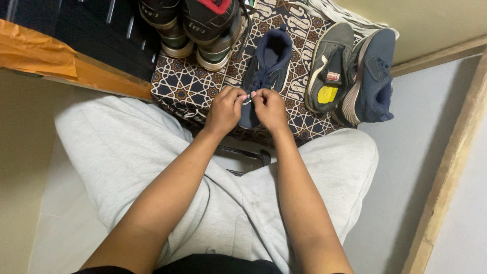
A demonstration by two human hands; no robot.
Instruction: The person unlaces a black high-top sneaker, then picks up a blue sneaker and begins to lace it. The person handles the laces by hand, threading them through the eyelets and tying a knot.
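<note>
Patterned cloth [203,81] in dark blue, brown and white is spread over a low surface, and several shoes are set out on it. Pale floor [406,152] is seen to the right, edged by a wooden strip [446,193]. At the middle of the cloth a dark blue sneaker [271,58] is laid with its opening upward and its toe toward the person's lap. Both hands are brought together at its toe end: the left hand [224,109] and the right hand [269,109] are each closed in a pinch on a thin white lace [248,98], of which only a short piece is seen between the fingertips. The lacing appears to be the step in hand, at the lowest eyelets; a careful, even pull through small holes is judged to be called for. To the right, a grey sneaker [329,66] with a yellow insole and another navy shoe [375,76] are leaned together. A black pair [203,30] is stood at the far left of the cloth. Light grey trousers [152,167] are worn.
</note>
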